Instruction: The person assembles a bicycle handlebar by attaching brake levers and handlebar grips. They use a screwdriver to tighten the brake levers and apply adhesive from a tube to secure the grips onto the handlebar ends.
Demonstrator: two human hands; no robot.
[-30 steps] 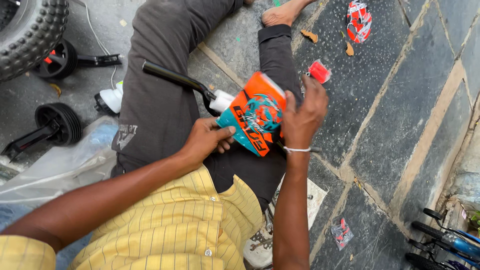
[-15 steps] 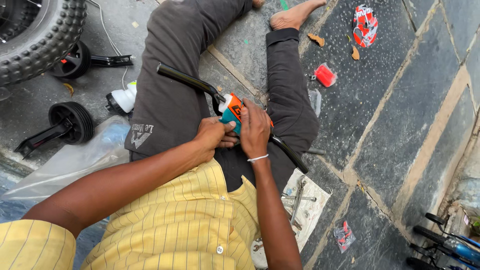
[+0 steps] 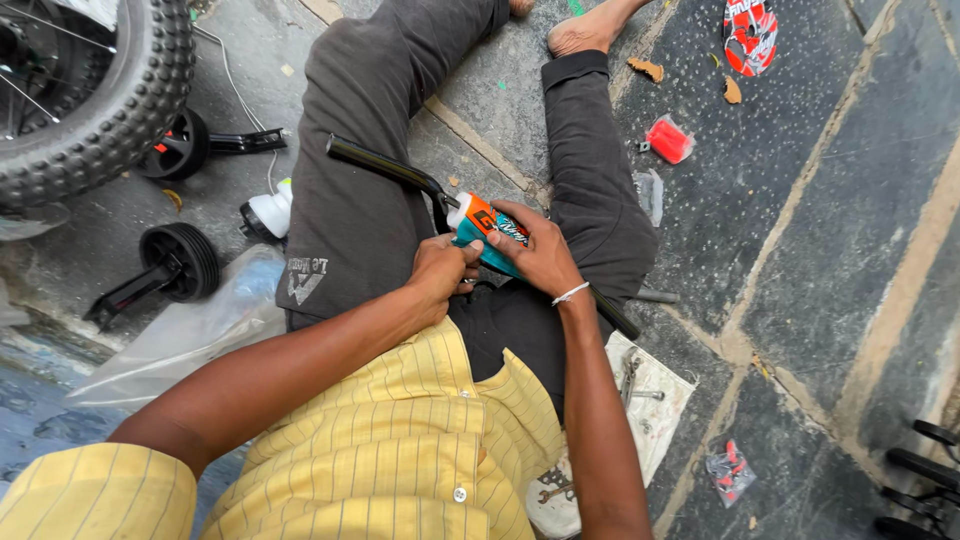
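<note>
Probably an outdoor bicycle repair spot: stone-paved ground (image 3: 800, 250), knobby tyre (image 3: 110, 110) far left, training wheels (image 3: 180, 262), loose spanners (image 3: 630, 375) near right

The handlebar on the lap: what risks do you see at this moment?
1. Both hands, left and right, work on the orange and teal pad while the black handlebar only rests on the lap; it might roll or slip.
2. Small tools on the white cloth lie near the knee and could scatter.
</note>
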